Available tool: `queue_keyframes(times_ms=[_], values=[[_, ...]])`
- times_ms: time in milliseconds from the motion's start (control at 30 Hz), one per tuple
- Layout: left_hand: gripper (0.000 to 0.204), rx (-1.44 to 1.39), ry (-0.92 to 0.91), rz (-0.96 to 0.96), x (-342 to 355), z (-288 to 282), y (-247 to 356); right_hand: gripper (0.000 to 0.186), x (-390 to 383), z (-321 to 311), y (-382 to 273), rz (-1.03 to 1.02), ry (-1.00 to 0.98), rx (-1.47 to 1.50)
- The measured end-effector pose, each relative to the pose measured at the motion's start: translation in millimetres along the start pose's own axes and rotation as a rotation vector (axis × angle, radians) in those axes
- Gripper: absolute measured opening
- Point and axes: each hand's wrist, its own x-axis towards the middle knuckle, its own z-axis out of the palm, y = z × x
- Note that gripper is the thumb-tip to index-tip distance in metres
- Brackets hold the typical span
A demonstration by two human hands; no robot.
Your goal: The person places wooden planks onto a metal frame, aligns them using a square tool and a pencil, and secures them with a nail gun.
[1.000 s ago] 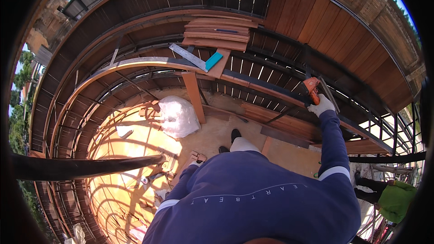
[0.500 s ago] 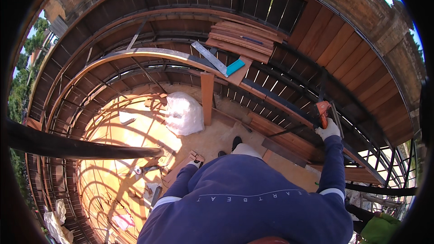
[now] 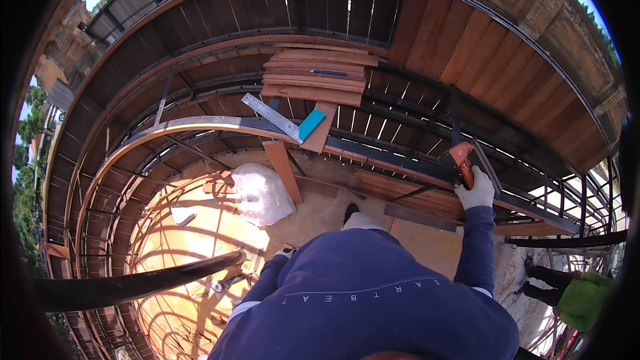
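My right hand [image 3: 477, 190], in a pale glove, is closed around the grip of an orange tool [image 3: 461, 155] at the dark curved frame on the right. The tool's exact kind is not clear. A thin metal strip [image 3: 487, 165] shows right beside it. My left hand [image 3: 287, 251], also gloved, is low beside my body. Its fingers are too small and hidden to read. Ahead, a carpenter's square [image 3: 273, 119] with a turquoise stock lies across the curved rail and a short reddish board [image 3: 320, 135]. A dark blue pencil [image 3: 329, 73] rests on stacked wooden boards [image 3: 312, 93].
Tiered curved benches [image 3: 250, 10] surround me, with reddish planks [image 3: 460, 33] fixed at the upper right. A dark pole [image 3: 147, 285] crosses the left. A white plastic bundle [image 3: 260, 193] and leaning board [image 3: 283, 172] stand ahead. Another person in green [image 3: 585, 301] is at lower right.
The view has turned, so the benches and boards appear farther left. My right hand keeps its grip on the orange tool. The wood pieces beside my left hand are now mostly hidden.
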Motion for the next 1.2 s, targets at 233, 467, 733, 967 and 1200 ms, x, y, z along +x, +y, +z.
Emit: queue_keyframes(times_ms=[233, 467, 733, 967, 1200], values=[[0.032, -0.89, 0.066, -0.3, 29.5, -107.6, 31.1, 0.064, 22.3, -2.8, -63.8, -0.138, 0.355, 0.298], [0.03, -0.864, 0.27, -0.128, 30.2, -190.0, 117.3, 0.05, 102.9, 35.6, -180.8, -0.598, 0.169, 0.581], [0.038, -0.082, 0.1, -0.01, -13.5, -125.4, 99.1, 0.029, 190.4, 77.6, -311.0, -0.88, 0.139, 0.368], [0.066, -0.962, 0.557, -0.393, -11.4, -169.6, 112.6, 0.025, 238.4, 116.9, -363.2, -0.858, -0.031, -0.144], [0.115, -0.321, 0.908, -0.09, 66.5, -288.6, 177.5, 0.01, 235.7, 117.5, -394.4, -0.905, -0.025, -0.381]])
